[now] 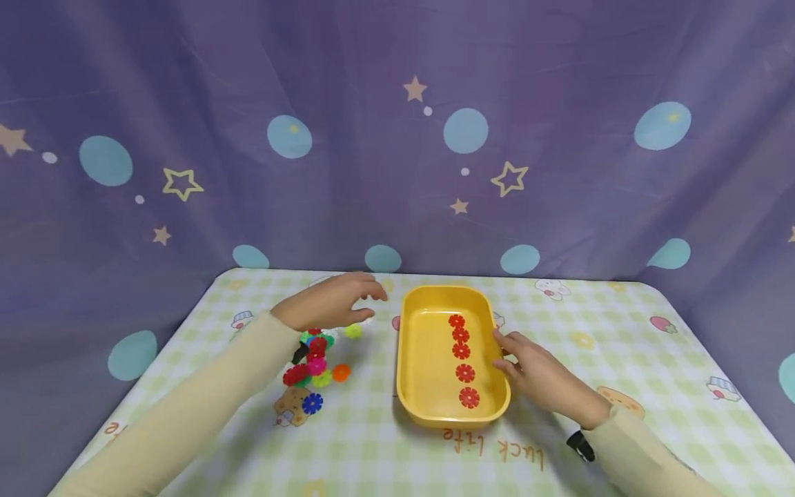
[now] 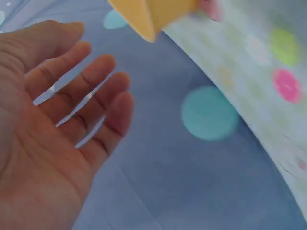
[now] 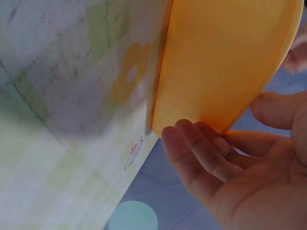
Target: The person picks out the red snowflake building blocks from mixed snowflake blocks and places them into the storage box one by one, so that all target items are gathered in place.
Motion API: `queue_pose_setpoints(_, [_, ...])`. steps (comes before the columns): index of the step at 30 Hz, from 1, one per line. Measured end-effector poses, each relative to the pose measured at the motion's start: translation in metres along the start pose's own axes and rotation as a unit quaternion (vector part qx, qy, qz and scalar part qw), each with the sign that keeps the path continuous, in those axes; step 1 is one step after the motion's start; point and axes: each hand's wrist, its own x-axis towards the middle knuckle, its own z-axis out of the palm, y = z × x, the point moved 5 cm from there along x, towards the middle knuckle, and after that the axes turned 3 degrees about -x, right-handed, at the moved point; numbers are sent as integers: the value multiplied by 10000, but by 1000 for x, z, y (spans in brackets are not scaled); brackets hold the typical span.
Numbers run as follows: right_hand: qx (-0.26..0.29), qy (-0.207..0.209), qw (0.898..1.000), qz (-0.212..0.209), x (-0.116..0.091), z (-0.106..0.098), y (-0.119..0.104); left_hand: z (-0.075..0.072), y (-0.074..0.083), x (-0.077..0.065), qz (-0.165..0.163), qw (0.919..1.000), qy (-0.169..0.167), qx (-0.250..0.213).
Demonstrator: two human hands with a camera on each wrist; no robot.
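A yellow tray stands on the table, with several red flower-shaped plastic discs in a lengthwise line inside, right of its middle. My right hand grips the tray's right side. In the right wrist view the thumb lies at the rim and the fingers rest against the outer wall. My left hand is in the air left of the tray, above loose discs, and holds nothing. Its fingers are slightly bent and spread in the left wrist view.
Loose discs in mixed colours lie left of the tray, among them a blue disc and an orange disc. The left arm partly covers this group. A checked cloth covers the table. A purple curtain hangs behind.
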Motion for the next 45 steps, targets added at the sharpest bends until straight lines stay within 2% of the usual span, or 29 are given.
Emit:
queue_pose_setpoints(3, [35, 39, 10000, 47, -4, -2, 5, 11, -16, -24, -297, 9995, -140, 21])
queue_pose_setpoints(6, [42, 67, 10000, 48, -7, -2, 8, 32, -37, -45, -893, 9950, -432, -152])
queue_pose_setpoints(9, [23, 98, 9999, -5, -8, -1, 9, 54, -57, -62, -1615, 9849, -547, -304])
queue_pose_setpoints(11, [-9, 114, 9999, -36, -9, -1, 10, 65, -67, -70, -1989, 9785, -455, -290])
queue_pose_setpoints(14, [22, 105, 9999, -49, -9, 0, 10, 75, -74, -74, -2405, 9703, -89, -228])
queue_pose_setpoints(18, [87, 103, 9999, -52, -8, 0, 10, 80, -73, -72, -2565, 9659, 341, 82])
queue_pose_setpoints(23, [-36, 136, 9999, -79, -7, 0, 8, 80, -71, -68, -2659, 9619, 505, 393])
queue_pose_setpoints(25, [-92, 133, 9998, -84, -6, 1, 8, 78, -69, -68, -2630, 9611, 755, 374])
queue_pose_setpoints(26, [-122, 134, 9998, -96, -5, 1, 8, 75, -68, -68, -2578, 9615, 902, 315])
queue_pose_setpoints(28, [-152, 141, 9997, -122, -5, 1, 7, 69, -61, -66, -2252, 9658, 1269, 209])
queue_pose_setpoints(30, [-153, 145, 9997, -153, -4, 1, 6, 61, -49, -62, -1700, 9730, 1556, 150])
queue_pose_setpoints(33, [-104, 142, 9997, -170, -4, 1, 4, 52, -24, -53, -753, 9831, 1663, 103])
queue_pose_setpoints(36, [-41, 106, 9998, -137, -3, 1, 3, 47, 4, -43, 160, 9865, 1632, -25])
queue_pose_setpoints(40, [25, 72, 9999, -116, -2, 1, 2, 46, 37, -29, 1120, 9818, 1514, -229])
queue_pose_setpoints(43, [95, 56, 9999, -118, -1, 1, 1, 51, 57, -14, 1513, 9808, 1219, -168])
queue_pose_setpoints(45, [100, 42, 9999, -134, 0, 2, 0, 58, 68, -2, 1619, 9832, 846, 24])
